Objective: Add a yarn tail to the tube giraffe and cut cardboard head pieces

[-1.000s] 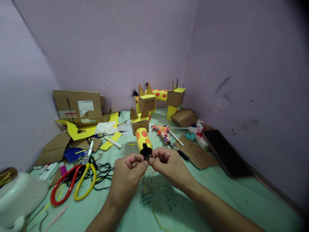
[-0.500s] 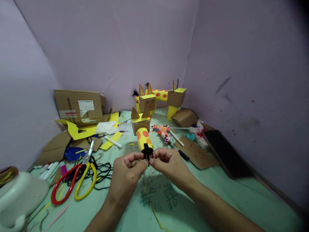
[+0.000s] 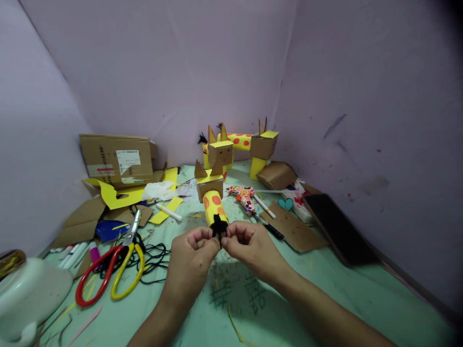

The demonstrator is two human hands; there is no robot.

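Note:
My left hand (image 3: 190,258) and my right hand (image 3: 249,248) meet at the middle of the green mat, fingers curled and pinched together on a small black yarn tuft (image 3: 218,226). The tuft sits between my fingertips, just in front of a yellow tube with orange spots (image 3: 214,205) that lies on the mat with a cardboard box head (image 3: 210,185) at its far end. Both hands are closed on the tuft.
Red and yellow scissors (image 3: 112,265) lie on black yarn (image 3: 154,258) at left, beside markers (image 3: 72,253). Cardboard scraps and a box (image 3: 117,161) sit behind. Two finished cardboard giraffes (image 3: 238,147) stand at the back. A dark tablet (image 3: 334,226), pens and cardboard lie right. A white object (image 3: 29,294) is at left.
Almost nothing moved. My hands shifted slightly while working the black tuft between the fingertips.

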